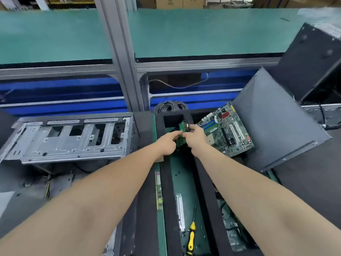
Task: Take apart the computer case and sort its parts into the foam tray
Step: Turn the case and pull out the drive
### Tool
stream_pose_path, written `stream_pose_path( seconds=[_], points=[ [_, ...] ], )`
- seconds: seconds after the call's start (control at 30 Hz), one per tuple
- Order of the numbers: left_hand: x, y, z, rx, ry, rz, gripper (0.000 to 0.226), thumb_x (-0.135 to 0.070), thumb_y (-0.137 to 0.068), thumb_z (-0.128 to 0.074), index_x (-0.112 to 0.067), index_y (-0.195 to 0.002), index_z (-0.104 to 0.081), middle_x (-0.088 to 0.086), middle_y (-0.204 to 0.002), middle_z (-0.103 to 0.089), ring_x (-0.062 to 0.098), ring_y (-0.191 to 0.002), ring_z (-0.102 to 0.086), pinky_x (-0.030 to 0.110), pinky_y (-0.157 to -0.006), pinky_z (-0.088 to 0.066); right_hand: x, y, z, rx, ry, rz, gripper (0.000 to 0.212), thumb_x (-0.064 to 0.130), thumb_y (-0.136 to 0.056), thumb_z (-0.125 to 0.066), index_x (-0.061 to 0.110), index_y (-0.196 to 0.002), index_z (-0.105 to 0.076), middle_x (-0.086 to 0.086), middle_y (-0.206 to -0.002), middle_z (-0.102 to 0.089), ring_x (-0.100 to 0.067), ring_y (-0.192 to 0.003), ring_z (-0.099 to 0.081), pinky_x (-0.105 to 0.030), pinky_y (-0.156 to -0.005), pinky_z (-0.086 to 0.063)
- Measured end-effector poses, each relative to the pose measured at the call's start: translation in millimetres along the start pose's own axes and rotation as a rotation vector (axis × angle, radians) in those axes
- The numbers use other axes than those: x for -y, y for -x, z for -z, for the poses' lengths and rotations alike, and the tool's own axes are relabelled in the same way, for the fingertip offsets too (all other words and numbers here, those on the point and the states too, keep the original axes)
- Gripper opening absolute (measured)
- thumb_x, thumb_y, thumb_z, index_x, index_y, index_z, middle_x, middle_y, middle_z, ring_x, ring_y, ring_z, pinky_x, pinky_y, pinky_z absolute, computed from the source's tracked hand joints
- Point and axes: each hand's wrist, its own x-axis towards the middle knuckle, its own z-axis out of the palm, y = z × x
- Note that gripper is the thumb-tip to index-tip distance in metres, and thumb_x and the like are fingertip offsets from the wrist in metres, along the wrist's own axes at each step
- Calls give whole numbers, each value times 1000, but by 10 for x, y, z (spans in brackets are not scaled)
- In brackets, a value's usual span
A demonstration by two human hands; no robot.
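One green board (182, 126) — print blurred — in left hand (167, 143), right hand (196, 138).

Case frame (70, 139) is bare dull-grey sheet metal, side panel (273, 122) matt dark grey, tray (204, 174) looks like matt black foam, screwdriver (191, 239) handle probably glossy yellow plastic.

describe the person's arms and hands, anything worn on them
The left arm and right arm are bare along all that shows: no sleeves or cuffs. The left hand and right hand wear no gloves, and no watch, wristband or ring is visible. No markings show.
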Motion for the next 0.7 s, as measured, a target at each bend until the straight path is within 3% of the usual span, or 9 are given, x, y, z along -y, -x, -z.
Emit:
stream_pose_path(
  seconds=[0.07, 0.27, 0.47, 0.6, 0.7],
  points=[
    [36, -116, -13, -27, 10, 26, 76, 9, -96, -34, -34, -159, -28, 0, -158, -41, 24, -137, -47, 36, -100, -51, 4, -157, -69, 0, 19, 5, 46, 8, -97, -72, 14, -141, -61, -7, -125, -67, -28, -113, -63, -42, -94, -55],
    [39, -437, -46, -94, 16, 69, 77, 8, -90, -33, -30, -157, -31, -2, -156, -44, 25, -132, -51, 29, -86, -50, 39, -494, -188, -29, 36, -19, 37, 12, -99, -70, 17, -131, -53, -12, -126, -63, -29, -106, -63, -46, -91, -57],
    [59, -583, -87, -144, -45, 82, 76, 5, -89, -34, -30, -156, -34, 5, -154, -45, 27, -132, -49, 24, -84, -40, 100, -566, -244, -83, 199, 32, 31, 8, -99, -64, 10, -127, -52, -18, -131, -57, -27, -97, -52, -36, -78, -44],
    [45, -564, -111, -117, -102, 80, 73, 5, -91, -34, -27, -157, -33, 8, -154, -46, 30, -132, -49, 24, -86, -39, 188, -452, -160, -167, 463, 161, 31, 14, -97, -66, 12, -127, -69, -11, -124, -69, -32, -118, -59, -38, -87, -55],
    [10, -523, -140, -107, -144, 76, 68, 4, -92, -36, -24, -154, -39, 11, -149, -51, 33, -126, -53, 27, -82, -40, 207, -356, -98, -144, 434, 168, 33, 10, -97, -66, 13, -130, -71, -12, -128, -70, -32, -119, -65, -38, -90, -58]
  ],
)
